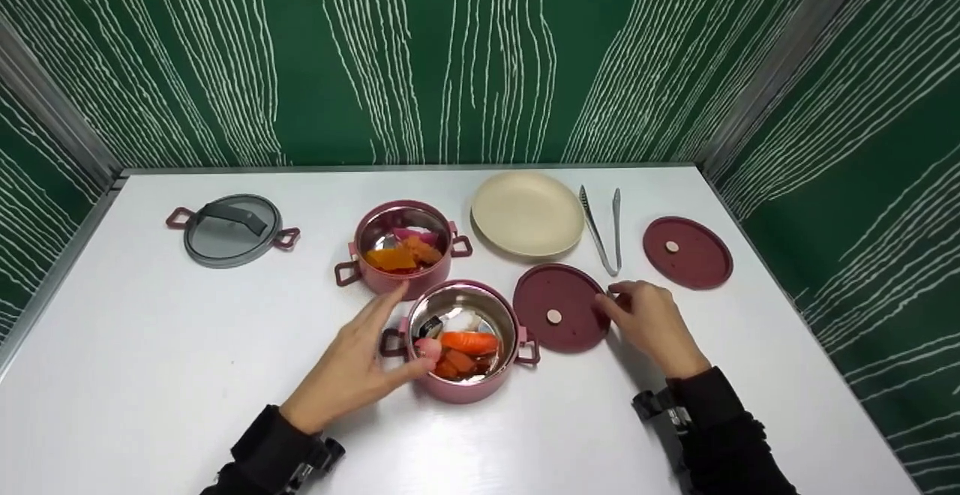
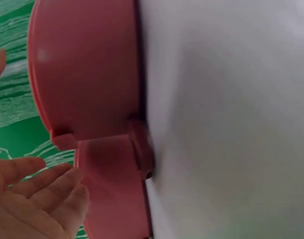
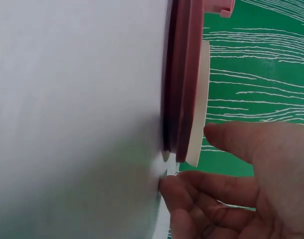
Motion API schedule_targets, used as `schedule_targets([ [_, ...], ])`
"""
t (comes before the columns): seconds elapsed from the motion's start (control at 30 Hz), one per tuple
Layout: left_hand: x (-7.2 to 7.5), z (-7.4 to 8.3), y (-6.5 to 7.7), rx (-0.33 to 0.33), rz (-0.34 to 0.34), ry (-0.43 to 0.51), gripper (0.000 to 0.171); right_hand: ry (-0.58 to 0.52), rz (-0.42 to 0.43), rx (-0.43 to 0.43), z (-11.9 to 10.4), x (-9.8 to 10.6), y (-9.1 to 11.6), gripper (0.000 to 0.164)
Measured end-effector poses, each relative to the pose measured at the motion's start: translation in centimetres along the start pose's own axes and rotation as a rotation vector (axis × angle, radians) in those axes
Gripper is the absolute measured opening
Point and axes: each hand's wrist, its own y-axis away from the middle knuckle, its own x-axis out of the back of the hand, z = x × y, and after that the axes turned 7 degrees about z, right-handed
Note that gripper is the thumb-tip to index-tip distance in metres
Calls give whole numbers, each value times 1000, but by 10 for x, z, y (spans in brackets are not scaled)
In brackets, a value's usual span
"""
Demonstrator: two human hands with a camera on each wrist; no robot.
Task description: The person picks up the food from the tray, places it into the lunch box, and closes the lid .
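Note:
A pink pot (image 1: 457, 394) at the front holds orange, white, black and pink food pieces. Spread fingers of my left hand (image 1: 356, 364) reach around its left side, the thumb over the near rim in the head view. In the left wrist view the left hand (image 2: 42, 199) has straight fingers beside the pots. To the right of the front pot lies a dark red lid (image 1: 564, 292) with a pale knob. My right hand (image 1: 651, 322) is at this lid's right edge, thumb and bent fingers parted around it; the right wrist view shows a gap between them.
Behind the front pot stands a second pink pot (image 1: 409, 283) with food pieces. A beige plate (image 1: 527, 214), metal tongs (image 1: 616, 236) and another dark red lid (image 1: 697, 255) lie toward the back right. A glass lid (image 1: 232, 244) lies at the left.

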Motion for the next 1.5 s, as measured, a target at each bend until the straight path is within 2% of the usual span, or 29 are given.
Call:
schedule_targets([
  [0.2,-6,-4,6,29,-48,31,121,-7,0,4,0,-1,0,29],
  [0.43,-9,-4,7,38,-75,51,124,-22,-26,4,-2,-2,-1,28],
  [0.8,-10,-1,9,14,-38,60,120,-47,-63,14,2,-3,-2,26],
  [1.03,-12,0,9,12,-33,65,117,-42,-82,33,3,-4,-3,16],
  [1.33,-14,0,8,14,-47,61,117,-74,-98,-9,7,-4,-2,22],
  [1.5,-13,1,8,0,-45,53,117,-107,-112,-62,6,-3,-2,25],
])
